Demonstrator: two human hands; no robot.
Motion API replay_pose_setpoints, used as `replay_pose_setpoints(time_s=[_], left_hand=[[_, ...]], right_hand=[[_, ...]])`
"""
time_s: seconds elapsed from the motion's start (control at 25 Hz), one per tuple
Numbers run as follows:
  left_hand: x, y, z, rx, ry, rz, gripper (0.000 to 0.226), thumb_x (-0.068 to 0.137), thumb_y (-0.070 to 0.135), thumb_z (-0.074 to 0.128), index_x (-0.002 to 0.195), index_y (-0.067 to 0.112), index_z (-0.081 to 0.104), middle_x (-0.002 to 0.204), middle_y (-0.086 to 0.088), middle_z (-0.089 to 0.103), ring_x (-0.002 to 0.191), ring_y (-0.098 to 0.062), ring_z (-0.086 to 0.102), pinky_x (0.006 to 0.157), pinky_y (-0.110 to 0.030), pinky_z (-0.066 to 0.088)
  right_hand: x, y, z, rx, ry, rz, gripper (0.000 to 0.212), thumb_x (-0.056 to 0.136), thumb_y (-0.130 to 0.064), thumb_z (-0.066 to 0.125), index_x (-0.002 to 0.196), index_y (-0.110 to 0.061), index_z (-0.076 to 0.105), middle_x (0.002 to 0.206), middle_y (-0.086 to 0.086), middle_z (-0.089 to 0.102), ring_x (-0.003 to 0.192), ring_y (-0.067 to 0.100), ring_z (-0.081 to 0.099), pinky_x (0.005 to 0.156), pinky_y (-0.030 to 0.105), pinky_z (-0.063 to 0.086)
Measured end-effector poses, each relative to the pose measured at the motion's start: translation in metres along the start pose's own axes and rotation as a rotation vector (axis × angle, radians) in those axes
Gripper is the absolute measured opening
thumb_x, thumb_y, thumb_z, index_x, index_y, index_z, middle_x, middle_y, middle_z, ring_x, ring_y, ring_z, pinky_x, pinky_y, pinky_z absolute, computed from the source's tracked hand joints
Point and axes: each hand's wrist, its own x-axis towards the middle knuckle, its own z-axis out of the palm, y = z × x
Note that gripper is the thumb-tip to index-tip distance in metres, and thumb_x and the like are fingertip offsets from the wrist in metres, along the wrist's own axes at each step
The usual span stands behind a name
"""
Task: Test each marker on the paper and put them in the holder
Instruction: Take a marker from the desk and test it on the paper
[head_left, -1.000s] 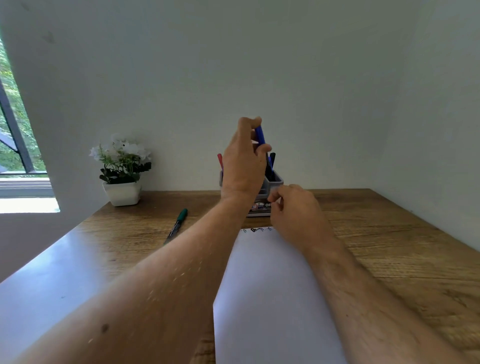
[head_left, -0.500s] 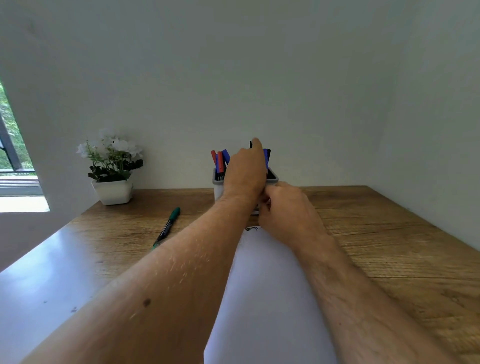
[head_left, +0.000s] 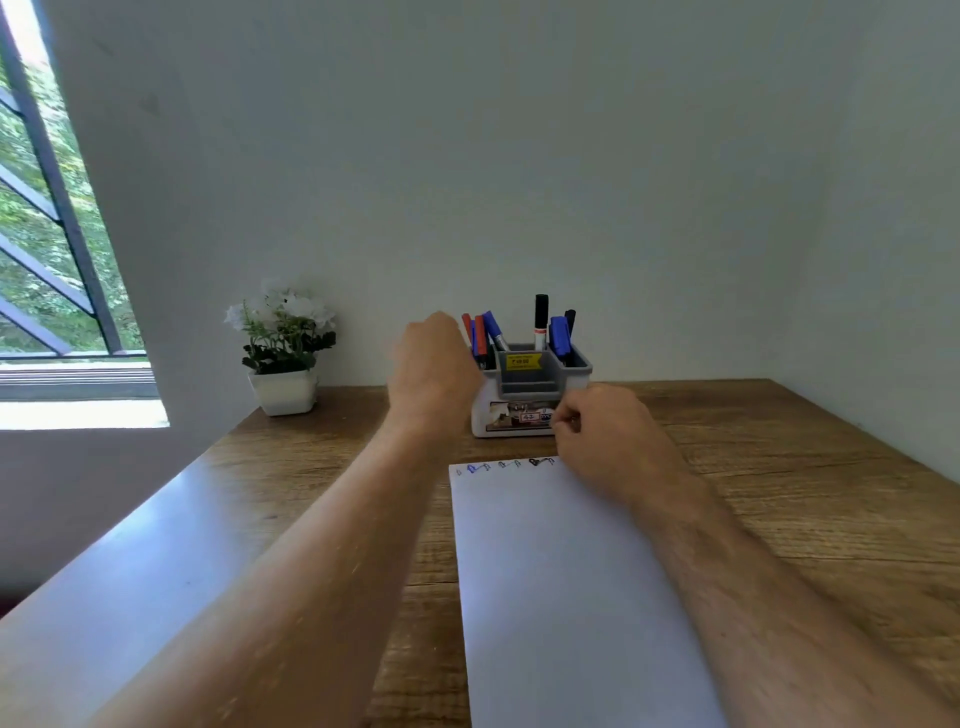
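Over by the wall on the left sits a potted plant (head_left: 283, 353), well out of play, and the left hand (head_left: 434, 371) hangs just left of the holder (head_left: 530, 387), fingers curled under with nothing showing in the grip, so it reads as an empty loose fist. The holder stands at the back of the worktop (head_left: 779, 467), packed with markers (head_left: 540, 325): red and blue ones in the left compartment, a black-capped one upright in the middle, blue and dark ones at the right. Below it lies the paper (head_left: 571, 597), a row of small test scribbles (head_left: 506, 464) along its top edge. The right hand (head_left: 608, 441) rests at the paper's top right corner, close to the holder's front, fingers bent; whether that grip pinches anything I cannot tell (it is too small and tucked). No loose marker shows here, the left arm hiding some worktop, so stowing looks nearly done. To finish well: look behind that arm for a stray marker, draw the left hand clear without clipping the leaning caps, and steady the holder with the right.
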Motion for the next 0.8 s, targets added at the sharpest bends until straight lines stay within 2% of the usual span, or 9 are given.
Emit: replay_pose_setpoints(time_s=[0.08,0.2,0.36,0.48,0.6,0.72,0.8], left_hand=[[-0.009,-0.023,-0.005,0.089,-0.048,-0.074,0.006,0.085,0.014,0.073,0.090,0.012,0.069,0.083,-0.007,0.070,0.074,-0.021,0.066,0.056,-0.028,0.047],[-0.021,-0.049,-0.004,0.210,-0.089,-0.124,0.011,0.085,0.013,0.072,0.093,0.008,0.067,0.091,-0.013,0.069,0.079,-0.028,0.063,0.060,-0.034,0.043],[-0.025,-0.059,0.003,0.283,-0.155,-0.138,0.013,0.085,0.018,0.070,0.093,0.009,0.065,0.097,-0.013,0.069,0.081,-0.028,0.062,0.063,-0.034,0.042],[-0.023,-0.062,0.012,0.250,-0.148,-0.164,0.002,0.087,0.012,0.062,0.088,0.010,0.062,0.090,-0.012,0.066,0.072,-0.025,0.052,0.061,-0.034,0.043],[-0.022,-0.056,0.014,0.207,-0.153,-0.197,0.009,0.087,0.014,0.065,0.093,0.008,0.064,0.073,-0.006,0.052,0.069,-0.024,0.053,0.060,-0.033,0.045],[-0.022,-0.047,0.011,-0.028,-0.098,-0.264,0.012,0.084,0.018,0.066,0.094,0.011,0.063,0.071,-0.004,0.053,0.066,-0.022,0.057,0.055,-0.030,0.048],[-0.022,-0.040,0.004,-0.172,-0.022,-0.271,0.018,0.083,0.016,0.062,0.101,0.012,0.061,0.068,0.001,0.050,0.060,-0.016,0.053,0.047,-0.025,0.039]], right_hand=[[-0.003,-0.001,0.002,0.001,-0.043,-0.010,0.013,0.091,-0.021,0.059,0.085,-0.025,0.070,0.085,-0.005,0.066,0.072,0.002,0.056,0.055,0.011,0.036],[-0.004,-0.008,0.004,0.033,-0.120,-0.043,0.015,0.091,-0.023,0.061,0.085,-0.024,0.074,0.085,-0.006,0.070,0.074,0.001,0.058,0.063,0.016,0.042],[-0.006,-0.009,0.001,0.067,-0.104,-0.050,0.015,0.090,-0.023,0.062,0.087,-0.021,0.077,0.086,-0.006,0.071,0.076,0.003,0.060,0.067,0.018,0.045],[-0.007,-0.008,0.000,0.073,-0.099,-0.047,0.016,0.090,-0.021,0.062,0.085,-0.021,0.077,0.086,-0.006,0.072,0.075,0.004,0.059,0.063,0.014,0.040],[-0.008,-0.009,0.000,0.103,-0.114,-0.038,0.015,0.090,-0.020,0.062,0.085,-0.022,0.077,0.085,-0.006,0.070,0.073,0.000,0.057,0.066,0.017,0.042],[-0.009,-0.010,-0.001,0.117,-0.120,-0.045,0.014,0.091,-0.020,0.063,0.088,-0.022,0.076,0.088,-0.006,0.071,0.076,0.000,0.059,0.071,0.021,0.051],[-0.009,-0.010,-0.002,0.131,-0.110,-0.051,0.014,0.092,-0.021,0.062,0.094,-0.022,0.076,0.093,-0.005,0.073,0.081,0.004,0.062,0.077,0.025,0.055]])
